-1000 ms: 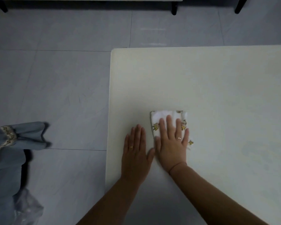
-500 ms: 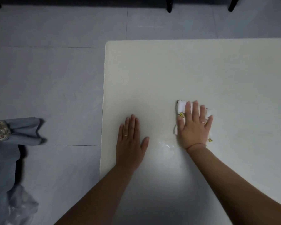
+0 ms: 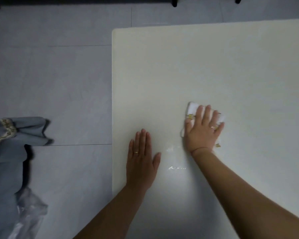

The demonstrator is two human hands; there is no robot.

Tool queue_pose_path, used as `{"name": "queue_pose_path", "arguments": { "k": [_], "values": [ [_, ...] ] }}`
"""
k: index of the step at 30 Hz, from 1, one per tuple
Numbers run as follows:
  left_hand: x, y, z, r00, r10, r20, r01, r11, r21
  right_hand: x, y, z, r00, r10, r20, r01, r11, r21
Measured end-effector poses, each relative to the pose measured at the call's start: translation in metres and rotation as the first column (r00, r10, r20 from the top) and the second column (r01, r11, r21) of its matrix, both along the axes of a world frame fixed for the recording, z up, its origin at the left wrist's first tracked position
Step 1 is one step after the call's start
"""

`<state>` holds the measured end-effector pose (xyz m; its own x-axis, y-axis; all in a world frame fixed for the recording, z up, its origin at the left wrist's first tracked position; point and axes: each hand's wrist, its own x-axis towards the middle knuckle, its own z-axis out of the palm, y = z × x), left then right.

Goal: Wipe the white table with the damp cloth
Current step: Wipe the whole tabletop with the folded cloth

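Blue fabric [image 3: 5, 152], clear plastic [image 3: 27, 213] on tiled floor [image 3: 59, 83].

I count two hands on my feed, left hand [image 3: 140, 163] and right hand [image 3: 203, 133]; one cloth [image 3: 192, 107]; one tabletop [image 3: 214, 66]; two rings, left ring [image 3: 136, 152] and right ring [image 3: 212, 127]; one blue fabric bundle [image 3: 7, 152]; one plastic bag [image 3: 29, 213].

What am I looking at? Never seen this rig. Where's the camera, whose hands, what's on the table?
No robot here: a person's two bare hands, filmed by one wide-angle camera worn on the head, looking forward and down. The right hand presses flat, fingers straight, on a folded white cloth with small yellow prints, on the white table. The left hand rests flat on the bare tabletop beside it, holding nothing. Wet streaks shine between the hands. Left of the table, over the grey tiled floor, are blue fabric with patterned trim and clear plastic.
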<state>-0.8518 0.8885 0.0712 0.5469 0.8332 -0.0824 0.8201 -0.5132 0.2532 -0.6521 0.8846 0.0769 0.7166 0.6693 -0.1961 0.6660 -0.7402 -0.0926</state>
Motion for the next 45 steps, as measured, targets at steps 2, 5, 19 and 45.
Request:
{"name": "queue_pose_path", "arguments": {
  "k": [2,5,19,45],
  "values": [
    [-0.001,-0.001,-0.002,1.000,-0.002,-0.002,0.002,1.000,0.019,-0.044,-0.005,-0.002,0.984,0.177,0.013,-0.177,0.984,-0.005],
    [0.000,-0.001,-0.002,1.000,-0.008,-0.006,0.008,1.000,0.028,-0.049,-0.025,0.001,0.859,0.511,0.029,-0.510,0.859,-0.036],
    [-0.001,0.002,-0.002,0.998,-0.026,-0.060,0.024,0.999,-0.022,-0.050,-0.079,0.002,0.842,0.538,0.040,-0.537,0.843,-0.037],
    [-0.037,-0.104,0.005,0.999,-0.040,-0.003,0.040,0.999,-0.007,-0.101,-0.178,0.008,0.822,0.569,-0.002,-0.569,0.822,-0.031]
  ]
}}
